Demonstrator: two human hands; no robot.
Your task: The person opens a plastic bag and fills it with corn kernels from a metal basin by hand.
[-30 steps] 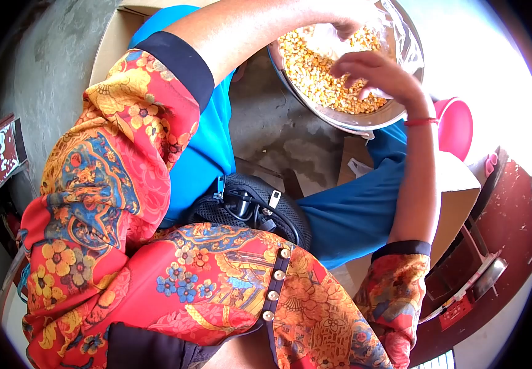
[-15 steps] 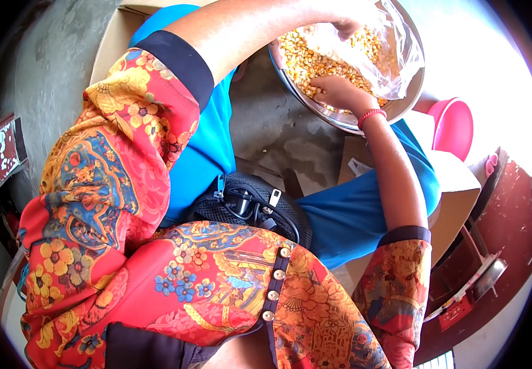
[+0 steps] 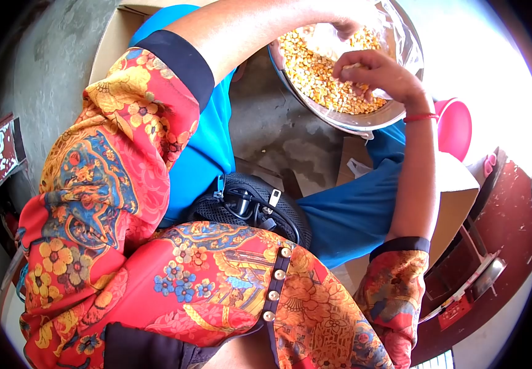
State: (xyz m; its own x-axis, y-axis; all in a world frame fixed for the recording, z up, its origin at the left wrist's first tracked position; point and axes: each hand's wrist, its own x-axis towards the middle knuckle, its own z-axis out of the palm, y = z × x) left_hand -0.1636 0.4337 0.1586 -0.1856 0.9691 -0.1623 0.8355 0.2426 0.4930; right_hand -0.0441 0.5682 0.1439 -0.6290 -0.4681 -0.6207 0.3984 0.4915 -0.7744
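Fingers [image 3: 359, 57] of the right hand [image 3: 389, 74] curl over the corn [image 3: 308, 64], wrist bent; I cannot tell their hold.

A grey floor [image 3: 278, 132] with dark patches shows beside the metal basin [image 3: 394, 113], whose own support is hidden; yellow kernels [image 3: 309, 67] and clear plastic [image 3: 408, 49] lie inside it.

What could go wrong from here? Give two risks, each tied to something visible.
Spilling: loose yellow corn kernels lie close to the near rim of the round silver metal bowl, so a sweep of the bare right hand might flick some out.
Snagging: crumpled clear plastic lies in the bowl close to that hand, so it could catch and drag kernels.
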